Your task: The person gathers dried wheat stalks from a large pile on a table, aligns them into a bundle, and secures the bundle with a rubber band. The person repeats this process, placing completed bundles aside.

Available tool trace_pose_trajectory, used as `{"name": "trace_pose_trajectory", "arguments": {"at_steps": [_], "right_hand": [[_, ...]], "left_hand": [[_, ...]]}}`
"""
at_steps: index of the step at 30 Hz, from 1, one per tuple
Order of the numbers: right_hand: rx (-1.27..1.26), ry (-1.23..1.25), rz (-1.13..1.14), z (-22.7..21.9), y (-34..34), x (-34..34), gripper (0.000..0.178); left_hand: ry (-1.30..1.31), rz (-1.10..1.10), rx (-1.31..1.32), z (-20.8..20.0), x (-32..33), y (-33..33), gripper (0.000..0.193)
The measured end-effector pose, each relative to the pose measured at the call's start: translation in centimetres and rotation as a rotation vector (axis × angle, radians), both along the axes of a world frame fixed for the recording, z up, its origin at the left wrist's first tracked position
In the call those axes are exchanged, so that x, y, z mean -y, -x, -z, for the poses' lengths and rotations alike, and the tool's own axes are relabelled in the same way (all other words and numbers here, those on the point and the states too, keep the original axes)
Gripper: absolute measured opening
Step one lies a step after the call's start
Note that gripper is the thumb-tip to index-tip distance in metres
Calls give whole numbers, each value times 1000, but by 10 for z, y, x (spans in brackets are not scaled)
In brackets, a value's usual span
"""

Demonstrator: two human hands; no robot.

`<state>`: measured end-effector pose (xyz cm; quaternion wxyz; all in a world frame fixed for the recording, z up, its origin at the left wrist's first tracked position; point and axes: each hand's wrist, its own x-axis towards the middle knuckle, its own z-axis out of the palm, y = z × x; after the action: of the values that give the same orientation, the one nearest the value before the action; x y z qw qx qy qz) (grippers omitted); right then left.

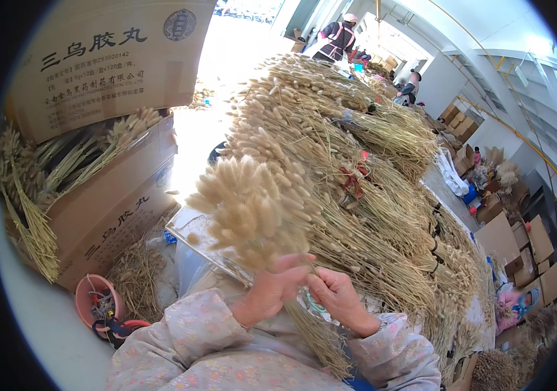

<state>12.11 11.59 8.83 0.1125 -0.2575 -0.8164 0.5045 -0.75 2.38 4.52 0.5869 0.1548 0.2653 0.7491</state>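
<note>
A bunch of dried bunny-tail grass (242, 212), with fluffy pale tan heads, stands tilted in front of me. My left hand (272, 287) is closed round its stems just below the heads, its fingers slightly blurred. The loose stem ends (317, 335) hang below my hands toward my lap. Close beside it, my right hand (340, 298) is pinched at the stems, with thumb and forefinger together; what exactly sits between them is too small to make out. A thin pale green loop (315, 304) shows beneath the right fingers.
A large pile of grass bundles (357, 202) covers the table ahead and to the right. At left stands an open cardboard box (115, 189) filled with grass. A pink bucket (99, 293) holds cords beside loose straw (136, 274). Other people (340, 39) are farther back.
</note>
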Motion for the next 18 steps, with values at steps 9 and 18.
{"name": "trace_pose_trajectory", "arguments": {"at_steps": [9,18], "right_hand": [[98,144,-129,8,-15,-6,23],[-38,-221,-96,5,-26,-39,33]], "left_hand": [[79,-52,-154,13,2,5,16],[114,-190,28,11,0,20,13]]}}
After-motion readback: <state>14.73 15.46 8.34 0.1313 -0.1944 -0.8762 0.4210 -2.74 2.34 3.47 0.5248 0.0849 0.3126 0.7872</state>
